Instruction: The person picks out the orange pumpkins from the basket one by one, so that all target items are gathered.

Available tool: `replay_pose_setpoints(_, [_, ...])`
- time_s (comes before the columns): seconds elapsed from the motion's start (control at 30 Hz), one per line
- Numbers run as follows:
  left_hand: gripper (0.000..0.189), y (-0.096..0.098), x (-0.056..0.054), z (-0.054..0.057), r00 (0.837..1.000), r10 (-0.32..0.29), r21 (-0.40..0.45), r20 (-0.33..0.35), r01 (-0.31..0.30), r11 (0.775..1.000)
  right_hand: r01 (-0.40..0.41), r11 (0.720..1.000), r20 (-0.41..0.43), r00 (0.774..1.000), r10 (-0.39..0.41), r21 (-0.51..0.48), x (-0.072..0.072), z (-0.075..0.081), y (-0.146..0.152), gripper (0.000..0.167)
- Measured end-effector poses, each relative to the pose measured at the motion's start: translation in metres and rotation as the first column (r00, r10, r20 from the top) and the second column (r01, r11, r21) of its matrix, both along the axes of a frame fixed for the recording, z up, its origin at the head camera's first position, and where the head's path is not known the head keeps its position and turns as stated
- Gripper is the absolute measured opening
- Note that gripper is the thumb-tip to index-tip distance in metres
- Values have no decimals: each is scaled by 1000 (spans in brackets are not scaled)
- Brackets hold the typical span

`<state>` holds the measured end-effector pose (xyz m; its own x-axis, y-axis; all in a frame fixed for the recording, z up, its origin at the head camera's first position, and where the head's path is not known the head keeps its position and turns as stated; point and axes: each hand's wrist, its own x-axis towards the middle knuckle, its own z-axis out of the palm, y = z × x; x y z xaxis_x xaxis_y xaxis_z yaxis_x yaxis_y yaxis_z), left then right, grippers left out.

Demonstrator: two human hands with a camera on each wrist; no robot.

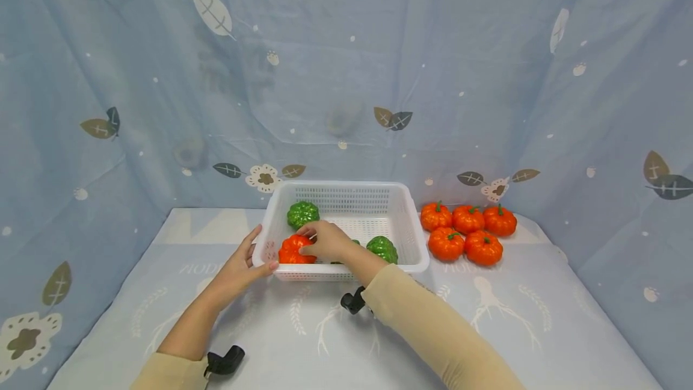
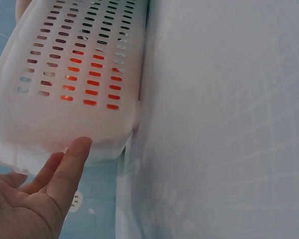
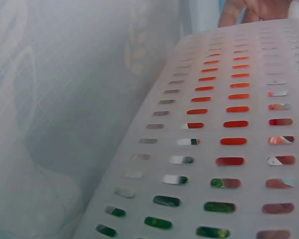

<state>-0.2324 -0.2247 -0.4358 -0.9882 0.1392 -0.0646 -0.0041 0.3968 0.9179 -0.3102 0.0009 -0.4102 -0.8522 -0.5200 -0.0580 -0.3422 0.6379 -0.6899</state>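
Observation:
A white perforated plastic basket stands at the back of the table. Inside its front left part, my right hand grips an orange toy pumpkin, thumb and fingers around the top. My left hand touches the basket's left end with extended fingers, its thumb at the front corner. One green pumpkin sits at the back left of the basket, another green pumpkin at the front right. Between them a third green one is mostly hidden by my right hand. Orange shows through the slots of the basket wall in the left wrist view.
Several orange pumpkins lie in two rows right of the basket, among them a front orange pumpkin. A patterned blue curtain hangs behind the table. Pale patterned cloth covers the tabletop. Black wrist mounts stick out from both sleeves.

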Motion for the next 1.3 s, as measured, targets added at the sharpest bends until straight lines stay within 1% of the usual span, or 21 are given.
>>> replay_pose_setpoints(0.17, [108,1,-1,-1,1000,22,-37,14,-21,999,14,998,-39,999,-16,-54,4,7,7,39])
replay_pose_setpoints(0.27, [108,2,-2,-1,999,30,-40,21,-29,999,24,995,-49,998,-29,-99,8,18,14,40])
replay_pose_setpoints(0.43, [111,2,-2,-2,999,43,-50,22,-42,998,50,985,-41,998,-57,-167,16,37,33,40])
replay_pose_setpoints(0.53, [112,1,-3,-3,999,38,-48,14,-37,998,61,977,-42,997,-71,-203,19,48,47,41])
replay_pose_setpoints(0.73, [111,-2,-3,-4,1000,2,4,-18,-2,1000,97,956,-62,991,-119,-276,30,69,85,42])
replay_pose_setpoints(0.87, [109,-3,-3,-5,999,-10,21,-33,11,1000,125,949,-105,981,-161,-290,40,82,116,44])
replay_pose_setpoints(1.03, [109,-2,-1,-3,999,-9,6,-35,9,1000,184,939,-122,966,-227,-291,51,95,156,47])
replay_pose_setpoints(1.1, [110,-2,-1,-2,999,-7,-4,-33,7,1000,220,934,-128,956,-263,-281,56,98,172,48])
replay_pose_setpoints(1.23, [110,-1,0,-1,1000,-4,-18,-23,4,1000,289,932,-183,926,-329,-218,64,103,202,49])
replay_pose_setpoints(1.3, [110,-2,0,-1,1000,-4,-16,-18,4,1000,307,932,-211,915,-345,-191,67,104,214,50])
